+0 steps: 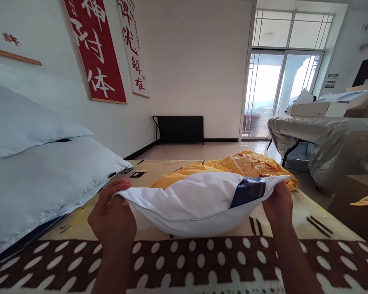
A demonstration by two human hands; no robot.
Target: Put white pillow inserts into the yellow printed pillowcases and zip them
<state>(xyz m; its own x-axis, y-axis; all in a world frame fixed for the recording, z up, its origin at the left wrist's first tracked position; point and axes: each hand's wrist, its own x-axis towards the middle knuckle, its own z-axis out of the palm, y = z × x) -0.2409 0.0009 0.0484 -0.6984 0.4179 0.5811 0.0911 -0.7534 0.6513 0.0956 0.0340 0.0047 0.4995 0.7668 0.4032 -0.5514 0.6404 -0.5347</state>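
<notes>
A white pillow (196, 204) with a dark blue label lies across the patterned bedspread (202, 261) in front of me. My left hand (112, 216) grips its left end, fingers curled over the corner. At the right end, beside the blue label, my right hand (277, 202) is closed on the pillow. Just behind the pillow a crumpled yellow pillowcase or cloth (233, 165) is spread on the bed.
Two white pillows (39, 171) are stacked at the left against the wall. Red and white calligraphy banners (95, 53) hang above. A covered table (325, 139) with boxes stands at the right, a glass balcony door (279, 94) behind it, a black low stand (179, 128) by the far wall.
</notes>
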